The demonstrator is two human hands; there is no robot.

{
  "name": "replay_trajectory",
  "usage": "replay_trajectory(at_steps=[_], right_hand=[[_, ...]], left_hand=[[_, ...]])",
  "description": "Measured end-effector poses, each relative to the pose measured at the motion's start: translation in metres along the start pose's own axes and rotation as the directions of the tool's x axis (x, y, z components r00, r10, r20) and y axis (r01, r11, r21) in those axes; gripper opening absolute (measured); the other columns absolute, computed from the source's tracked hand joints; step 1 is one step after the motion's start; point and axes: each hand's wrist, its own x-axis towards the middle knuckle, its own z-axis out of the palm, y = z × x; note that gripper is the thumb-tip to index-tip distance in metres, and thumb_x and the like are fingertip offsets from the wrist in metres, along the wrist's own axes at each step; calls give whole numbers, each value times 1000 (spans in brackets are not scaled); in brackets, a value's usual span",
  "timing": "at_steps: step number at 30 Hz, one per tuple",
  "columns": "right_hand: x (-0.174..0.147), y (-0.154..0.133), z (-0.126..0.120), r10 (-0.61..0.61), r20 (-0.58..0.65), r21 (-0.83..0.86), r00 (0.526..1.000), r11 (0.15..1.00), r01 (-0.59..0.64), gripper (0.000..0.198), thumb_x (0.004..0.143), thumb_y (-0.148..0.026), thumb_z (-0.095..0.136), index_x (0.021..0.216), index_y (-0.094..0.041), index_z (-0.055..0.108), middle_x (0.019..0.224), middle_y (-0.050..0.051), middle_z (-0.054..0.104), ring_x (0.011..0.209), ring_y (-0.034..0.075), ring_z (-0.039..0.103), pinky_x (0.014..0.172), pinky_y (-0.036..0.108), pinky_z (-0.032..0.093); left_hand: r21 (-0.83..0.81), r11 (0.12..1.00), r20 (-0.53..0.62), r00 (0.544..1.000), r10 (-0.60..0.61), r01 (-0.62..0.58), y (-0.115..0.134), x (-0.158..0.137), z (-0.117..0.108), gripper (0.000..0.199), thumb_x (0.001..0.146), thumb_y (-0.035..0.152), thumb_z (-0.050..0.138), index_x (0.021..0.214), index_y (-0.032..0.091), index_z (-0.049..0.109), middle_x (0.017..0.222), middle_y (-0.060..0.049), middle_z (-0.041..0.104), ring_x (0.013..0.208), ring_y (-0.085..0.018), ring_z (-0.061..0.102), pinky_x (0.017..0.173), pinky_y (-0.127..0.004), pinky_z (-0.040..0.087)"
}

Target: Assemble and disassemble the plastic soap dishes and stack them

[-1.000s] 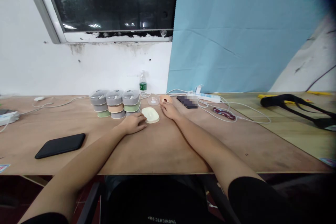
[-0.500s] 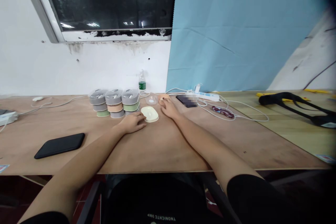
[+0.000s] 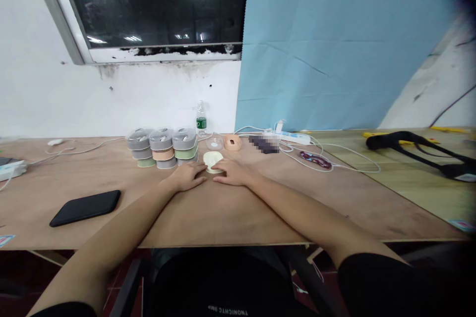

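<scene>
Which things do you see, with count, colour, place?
Dish: one, cream, at fingertips
Slotted piece: one, peach, behind dish
Shallow piece: one, clear, beside it
Box stacks: three, grey, green and peach, left
Bottle: one, clear, by wall
Slab: one, black, front left
Blurred item: one, dark, back
Power strip: one, white, back right
Cables: several, white, back
Bundle: one, dark red, right
Strap frame: one, black, right
Strips: some, yellow, right
Window: one, dark, wall
Sheet: one, blue, wall
Table: one, brown, below
Hands: two, bare, at dish

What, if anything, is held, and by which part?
Left hand and right hand have fingers at opposite sides of the cream dish; a firm grip cannot be told.
</scene>
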Motion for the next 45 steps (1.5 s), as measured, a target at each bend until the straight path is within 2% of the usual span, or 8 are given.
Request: replay_trajectory(at_steps=[5, 9, 14, 19, 27, 33, 38, 45], right_hand=[[-25, 24, -13, 79, -28, -94, 996, 992, -81, 21, 82, -33, 60, 92, -18, 70, 92, 7, 70, 88, 20, 61, 80, 32, 43], [-44, 46, -32, 202, -16, -188, 979, 961, -202, 18, 79, -33, 61, 77, -17, 68, 83, 7, 68, 80, 19, 59, 72, 28, 40], [-51, 59, -42, 387, -41, -282, 921, 880, -382, 13, 73, -30, 61, 73, -17, 64, 76, 5, 66, 72, 16, 54, 63, 26, 32], [-51, 64, -40, 432, -40, -266, 901, 865, -426, 14, 73, -31, 60, 71, -17, 61, 72, 2, 63, 66, 14, 50, 58, 25, 27], [-54, 75, -39, 434, -89, -323, 897, 839, -438, 22, 83, -37, 54, 74, -19, 64, 79, 5, 66, 75, 17, 56, 64, 26, 32], [-49, 84, -35, 279, -62, -328, 958, 901, -283, 23, 88, -35, 53, 83, -18, 67, 91, 8, 68, 88, 20, 58, 80, 30, 39], [-47, 82, -32, 179, -35, -260, 983, 948, -182, 19, 88, -30, 55, 87, -17, 69, 93, 9, 69, 91, 22, 59, 85, 33, 40], [-48, 83, -32, 282, -101, -187, 954, 937, -296, 17, 85, -30, 58, 84, -17, 70, 87, 6, 68, 85, 19, 58, 78, 30, 41]], left_hand=[[-5, 999, 19, 999, -31, 31, -2, -1, 2, 49, 91, 46, 45, 130, 17, 52, 128, -12, 59, 117, -27, 55, 98, -40, 42], [17, 999, 29, 999, -35, 34, -2, -1, 1, 44, 92, 45, 44, 123, 18, 56, 123, -10, 62, 111, -26, 57, 94, -39, 44], [15, 1000, 39, 999, -18, 17, -1, 0, -1, 42, 92, 45, 43, 120, 17, 58, 119, -10, 64, 107, -25, 59, 92, -38, 45], [11, 1000, 36, 999, -17, 16, -2, 0, -1, 42, 92, 45, 43, 121, 18, 58, 120, -10, 63, 109, -26, 58, 94, -40, 45], [23, 999, 41, 999, -25, 24, -3, 0, 0, 42, 92, 46, 43, 120, 18, 58, 119, -10, 63, 108, -25, 59, 92, -39, 45], [14, 1000, 43, 999, -12, 12, -1, 0, -1, 40, 93, 45, 42, 120, 20, 58, 118, -9, 64, 110, -25, 58, 94, -37, 44], [28, 999, 46, 999, -25, 24, -1, 0, -1, 40, 92, 45, 43, 119, 20, 59, 118, -9, 64, 110, -25, 58, 93, -37, 43], [35, 999, 43, 999, -32, 31, 2, 0, -2, 40, 93, 45, 43, 119, 19, 59, 119, -9, 64, 109, -25, 58, 93, -38, 44]])
